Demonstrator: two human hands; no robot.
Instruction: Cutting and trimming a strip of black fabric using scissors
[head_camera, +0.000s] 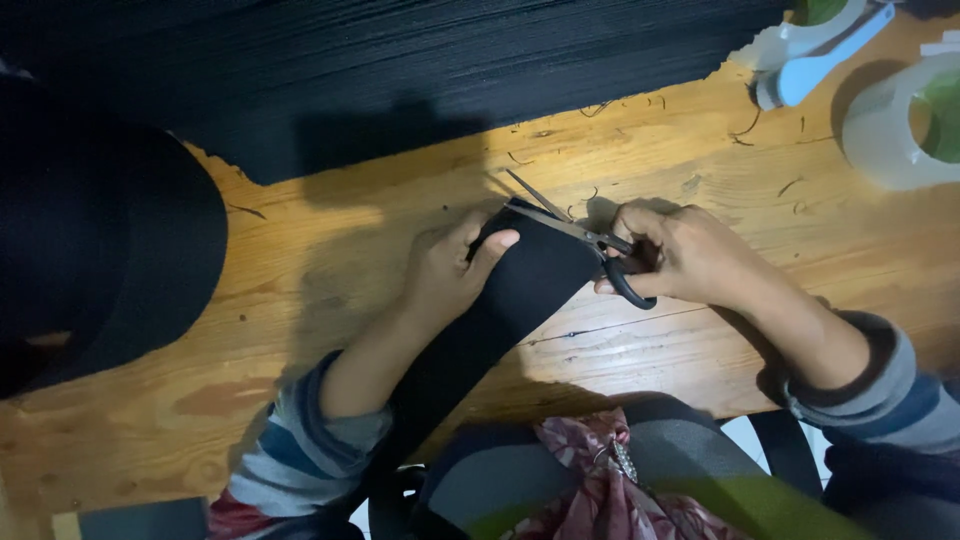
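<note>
A wide black strap (520, 290) runs from my lap up onto the wooden table (330, 250). My left hand (450, 270) pinches the strap near its top end, thumb on top. My right hand (680, 250) grips black-handled scissors (585, 238), whose open metal blades sit at the strap's top edge, points aimed up-left. Both forearms wear striped grey and blue sleeves.
A large sheet of black fabric (400, 70) covers the table's far side. A big black roll (100, 260) lies at the left. White tape rolls (900, 125) and a white tool (815, 50) sit at the top right. Thread scraps dot the wood. Patterned cloth (620, 490) lies on my lap.
</note>
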